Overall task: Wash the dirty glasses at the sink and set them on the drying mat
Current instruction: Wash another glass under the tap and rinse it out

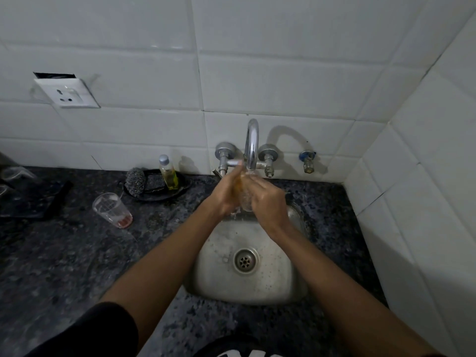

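Under the tap [252,145], at 12 o'clock over the sink [219,274], one glass [245,199] is gripped between the left hand [226,194] and right hand [268,202], fingers curled round it. A second glass [112,210] is stood on the speckled bench [64,258] at 9 o'clock. White tiled walls are seen behind.

Both bare forearms reach forward and meet ahead. The left hand [226,194] and the right hand [268,202] face each other, fingers curled, gripping a glass [246,199] between them.
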Demonstrator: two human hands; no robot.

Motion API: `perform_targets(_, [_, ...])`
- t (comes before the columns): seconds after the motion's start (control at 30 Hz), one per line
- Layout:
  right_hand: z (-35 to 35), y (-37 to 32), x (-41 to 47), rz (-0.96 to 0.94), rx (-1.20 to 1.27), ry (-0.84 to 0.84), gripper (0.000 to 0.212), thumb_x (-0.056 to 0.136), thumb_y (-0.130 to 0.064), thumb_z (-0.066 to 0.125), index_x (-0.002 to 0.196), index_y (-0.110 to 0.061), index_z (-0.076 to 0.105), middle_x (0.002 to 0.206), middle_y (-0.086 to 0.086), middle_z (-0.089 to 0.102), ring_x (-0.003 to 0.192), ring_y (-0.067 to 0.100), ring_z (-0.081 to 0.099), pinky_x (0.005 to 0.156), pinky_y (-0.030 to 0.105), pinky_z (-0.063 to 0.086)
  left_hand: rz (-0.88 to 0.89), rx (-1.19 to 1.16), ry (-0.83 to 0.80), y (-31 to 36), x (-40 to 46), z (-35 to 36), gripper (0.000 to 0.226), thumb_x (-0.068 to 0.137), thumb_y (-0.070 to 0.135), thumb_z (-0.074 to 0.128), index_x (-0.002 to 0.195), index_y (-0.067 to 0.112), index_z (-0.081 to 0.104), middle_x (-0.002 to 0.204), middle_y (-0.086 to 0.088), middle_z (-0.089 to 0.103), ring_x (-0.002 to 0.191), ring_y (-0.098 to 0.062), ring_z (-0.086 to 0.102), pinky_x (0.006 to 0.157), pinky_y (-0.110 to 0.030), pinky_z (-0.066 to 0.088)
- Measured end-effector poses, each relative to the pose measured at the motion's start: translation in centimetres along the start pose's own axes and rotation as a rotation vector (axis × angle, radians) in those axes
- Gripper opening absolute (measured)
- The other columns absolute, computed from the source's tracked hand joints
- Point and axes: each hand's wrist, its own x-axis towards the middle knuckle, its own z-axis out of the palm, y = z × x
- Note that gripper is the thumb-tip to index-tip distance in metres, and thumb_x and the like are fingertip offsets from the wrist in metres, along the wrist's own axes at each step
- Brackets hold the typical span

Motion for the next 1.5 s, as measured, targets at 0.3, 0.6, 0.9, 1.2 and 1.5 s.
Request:
perform_targets(0.3, [0.4, 0.7, -0.3, -0.004, 0.006, -0.075, 0.041, 0.089, 0.005, 0.075, 0.129, -0.002, 0.071, 0.123, 0.016, 0.075, 0.11, 0.026, 0.075, 0.097, 0.035, 0.061, 0.089, -0.091, 0.057, -0.8, 0.7, -0.8, 0.035, 0.098, 0.048, 0.069, 0.1, 0.013, 0.069, 0.094, -0.007, 0.065, 0.091, -0.023, 0.064, 0.087, -0.039, 0.052])
perform_targets(0.6, [-0.1, -0.5, -0.1, 0.052, 0.051, -0.025, 0.034, 0.097, -0.004, 0.057, 0.127, -0.003, 0.072, 0.119, 0.014, 0.076, 0.105, 0.021, 0.075, 0.094, 0.027, 0.059, 0.043, -0.065, 0.083, -0.4, -0.1, 0.4, 0.046, 0.105, 0.053, 0.052, 0.09, 0.015, 0.073, 0.082, -0.003, 0.068, 0.078, -0.019, 0.067, 0.074, -0.035, 0.054])
perform_targets(0.9, [0.7, 0.0, -0.6, -0.015, -0.002, -0.145, 0.054, 0.082, 0.013, 0.075, 0.133, -0.001, 0.068, 0.129, 0.018, 0.072, 0.117, 0.03, 0.071, 0.101, 0.038, 0.058, -0.026, -0.144, 0.102, -1.0, -0.3, -0.3, 0.056, 0.108, 0.048, 0.044, 0.071, 0.015, 0.07, 0.072, -0.002, 0.067, 0.069, -0.018, 0.067, 0.068, -0.032, 0.054])
perform_targets(1.2, [0.5, 0.2, -0.6, 0.114, 0.093, -0.06, 0.039, 0.091, 0.004, 0.073, 0.129, -0.005, 0.072, 0.123, 0.011, 0.075, 0.11, 0.021, 0.073, 0.097, 0.034, 0.06, -0.009, -0.06, 0.14, -0.8, -0.1, -0.8, 0.047, 0.108, 0.049, 0.048, 0.088, 0.016, 0.074, 0.086, -0.004, 0.072, 0.085, -0.02, 0.067, 0.081, -0.037, 0.053])
perform_targets(1.5, [0.5, 0.7, -0.4, 0.213, 0.118, -0.077, 0.036, 0.096, -0.002, 0.065, 0.131, -0.009, 0.072, 0.12, 0.01, 0.075, 0.104, 0.019, 0.073, 0.09, 0.038, 0.059, 0.039, -0.144, 0.104, -0.9, -0.2, -0.9, 0.04, 0.108, 0.038, 0.048, 0.094, 0.011, 0.073, 0.091, -0.007, 0.073, 0.086, -0.021, 0.07, 0.083, -0.037, 0.055])
